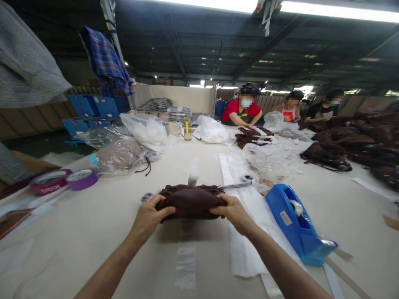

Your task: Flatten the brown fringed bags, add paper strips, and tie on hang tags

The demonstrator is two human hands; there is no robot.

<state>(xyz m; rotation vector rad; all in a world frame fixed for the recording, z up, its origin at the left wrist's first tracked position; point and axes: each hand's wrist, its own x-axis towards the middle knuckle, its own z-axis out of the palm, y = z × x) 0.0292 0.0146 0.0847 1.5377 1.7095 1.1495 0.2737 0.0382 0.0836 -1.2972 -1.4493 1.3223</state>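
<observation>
A dark brown, leather-like bag [193,202] with fringe along its far edge is held up just above the table, its smooth side toward me. My left hand [156,211] pinches its left end, thumb on the near face. At the right end, my right hand [230,209] grips it the same way. A pale strip [186,265] lies on the table below the bag, and another white strip [193,172] shows beyond it. White sheets [249,236] are spread to the right, close to my right forearm.
A blue tape dispenser [289,224] stands at the right. Purple tape rolls [81,179] lie at the left. Plastic-wrapped goods [120,153] and a yellowish bottle [187,129] sit farther back. Dark brown bags [327,155] are heaped at the far right. A co-worker [243,110] handles brown fringed pieces [254,136] across the table.
</observation>
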